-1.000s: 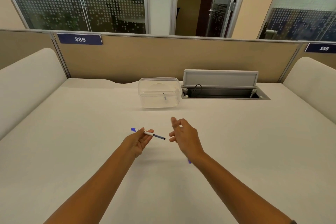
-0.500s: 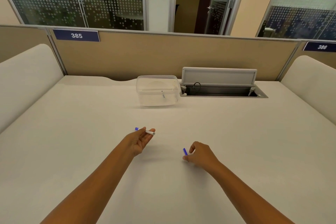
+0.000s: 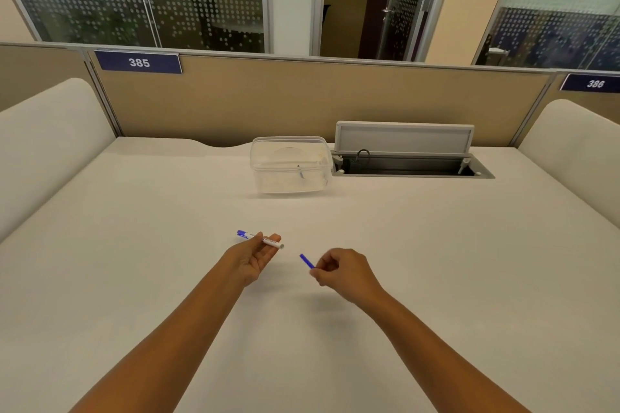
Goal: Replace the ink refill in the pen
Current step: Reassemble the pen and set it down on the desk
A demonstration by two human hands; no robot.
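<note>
Sitting at the back of the desk (image 3: pixel 134 245), a clear plastic box (image 3: pixel 290 164) holds one small item, too small to tell. Nearer, the left hand (image 3: pixel 255 256) pinches the white pen barrel (image 3: pixel 261 239); the right hand (image 3: pixel 342 270), just beside, grips a blue refill (image 3: pixel 306 260) pointing toward it.

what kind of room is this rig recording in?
Most likely an open-plan office workstation: a white desk behind a tan partition with numbered seat plates, 385 among them, a flip-up cable hatch set into the desktop, and frosted glass walls beyond.
</note>
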